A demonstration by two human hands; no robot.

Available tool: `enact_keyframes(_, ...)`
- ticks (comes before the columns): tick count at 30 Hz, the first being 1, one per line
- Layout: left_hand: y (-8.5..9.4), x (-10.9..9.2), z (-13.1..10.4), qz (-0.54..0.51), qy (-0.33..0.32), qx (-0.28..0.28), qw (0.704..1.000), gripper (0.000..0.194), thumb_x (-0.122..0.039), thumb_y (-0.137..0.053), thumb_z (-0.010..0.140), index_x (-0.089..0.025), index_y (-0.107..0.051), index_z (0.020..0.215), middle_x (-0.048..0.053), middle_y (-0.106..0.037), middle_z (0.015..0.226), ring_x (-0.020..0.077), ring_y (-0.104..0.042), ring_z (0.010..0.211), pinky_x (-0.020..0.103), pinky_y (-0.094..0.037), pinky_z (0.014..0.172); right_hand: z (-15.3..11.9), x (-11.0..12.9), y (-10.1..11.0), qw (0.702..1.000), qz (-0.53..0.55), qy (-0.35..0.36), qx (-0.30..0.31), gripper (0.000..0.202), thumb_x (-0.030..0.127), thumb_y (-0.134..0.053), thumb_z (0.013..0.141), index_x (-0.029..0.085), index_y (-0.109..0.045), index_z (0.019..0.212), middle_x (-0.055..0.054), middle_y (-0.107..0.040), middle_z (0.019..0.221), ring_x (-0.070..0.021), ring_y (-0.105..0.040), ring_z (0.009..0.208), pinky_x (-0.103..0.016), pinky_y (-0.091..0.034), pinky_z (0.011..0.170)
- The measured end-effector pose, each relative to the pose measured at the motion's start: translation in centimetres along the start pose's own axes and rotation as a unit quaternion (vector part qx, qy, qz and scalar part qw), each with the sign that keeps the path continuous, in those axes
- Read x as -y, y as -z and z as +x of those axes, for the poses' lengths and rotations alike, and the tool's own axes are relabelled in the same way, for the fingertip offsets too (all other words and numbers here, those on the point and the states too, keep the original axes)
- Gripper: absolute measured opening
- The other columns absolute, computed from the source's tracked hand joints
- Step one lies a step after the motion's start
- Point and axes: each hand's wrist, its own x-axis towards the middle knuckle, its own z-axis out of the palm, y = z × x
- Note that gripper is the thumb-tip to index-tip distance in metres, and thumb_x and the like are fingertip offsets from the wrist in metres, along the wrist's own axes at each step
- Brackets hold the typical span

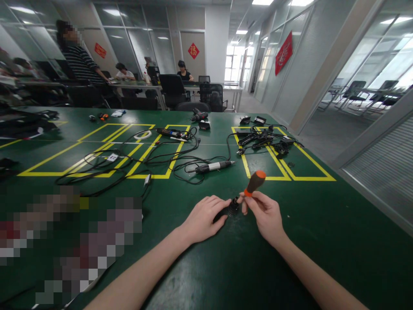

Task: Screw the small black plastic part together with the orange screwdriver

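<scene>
My left hand [206, 218] lies on the green tabletop, thumb and fingers closed around a small black round part [233, 207] that stands upright. Close on its right, my right hand [266, 213] pinches a screwdriver [255, 182] near the lower end of its handle. That handle is dark with an orange end and an orange collar, and it tilts up to the right. The screwdriver's tip is hidden by my fingers and the black part, so I cannot tell whether they touch.
Beyond my hands lies a grey and black pen-shaped power tool [214, 167] with its cable. Tangled black cables [129, 159] spread to the left, and a heap of black parts [264, 138] sits back right. A cordless drill [198, 115] is at the far edge. People [184, 73] are across the room.
</scene>
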Motion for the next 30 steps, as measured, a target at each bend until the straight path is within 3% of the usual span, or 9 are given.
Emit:
enact_keyframes(3,-0.01,0.00,-0.01,0.001,-0.002,-0.002,1.000,0.039,-0.020,-0.055,0.091,-0.022,-0.054,0.130,0.007,-0.066,0.117,0.0228,-0.060,0.107,0.040,-0.047,0.093,-0.10,-0.03,-0.07,0.999,0.033,0.001,-0.002,0.017,0.035,-0.068,0.089,0.022,-0.064,0.100,-0.003,-0.071,0.080,-0.0145,-0.060,0.059,-0.030,-0.053,0.057)
enact_keyframes(10,-0.10,0.06,-0.09,0.000,-0.004,-0.010,1.000,0.041,-0.019,-0.055,0.090,-0.022,-0.053,0.131,0.007,-0.066,0.119,0.0224,-0.060,0.108,0.040,-0.047,0.094,-0.01,0.17,0.02,0.999,-0.027,0.002,-0.022,0.018,0.035,-0.076,0.082,0.020,-0.067,0.081,-0.003,-0.069,0.079,-0.0143,-0.059,0.059,-0.030,-0.054,0.057)
enact_keyframes(14,0.03,0.01,-0.07,0.001,0.001,-0.002,1.000,0.040,-0.019,-0.055,0.090,-0.022,-0.053,0.130,0.007,-0.066,0.118,0.0224,-0.059,0.108,0.040,-0.047,0.094,-0.06,0.02,-0.01,1.000,0.001,0.000,-0.003,0.017,0.037,-0.068,0.089,0.020,-0.070,0.090,-0.003,-0.068,0.076,-0.0151,-0.059,0.059,-0.032,-0.054,0.058)
enact_keyframes(17,0.01,0.04,-0.07,0.005,-0.002,-0.006,1.000,0.039,-0.020,-0.055,0.091,-0.022,-0.054,0.130,0.007,-0.066,0.118,0.0223,-0.060,0.108,0.040,-0.048,0.093,-0.20,-0.02,-0.05,1.000,0.014,-0.003,-0.009,0.018,0.035,-0.071,0.086,0.021,-0.068,0.096,-0.005,-0.072,0.082,-0.0156,-0.062,0.062,-0.032,-0.056,0.062)
enact_keyframes(24,-0.08,0.10,-0.13,0.005,-0.003,-0.012,1.000,0.041,-0.020,-0.056,0.090,-0.022,-0.053,0.131,0.007,-0.066,0.119,0.0222,-0.060,0.108,0.039,-0.048,0.093,-0.03,0.31,0.05,0.999,-0.040,0.011,-0.017,0.016,0.035,-0.075,0.082,0.020,-0.072,0.080,-0.004,-0.069,0.079,-0.0159,-0.061,0.063,-0.031,-0.055,0.062)
enact_keyframes(30,0.09,0.00,-0.04,0.004,0.001,-0.001,1.000,0.040,-0.019,-0.056,0.091,-0.023,-0.054,0.130,0.007,-0.066,0.119,0.0224,-0.059,0.108,0.039,-0.048,0.093,-0.06,-0.04,-0.17,1.000,0.016,0.003,-0.024,0.017,0.033,-0.069,0.088,0.022,-0.068,0.101,-0.003,-0.071,0.082,-0.0142,-0.059,0.060,-0.031,-0.054,0.062)
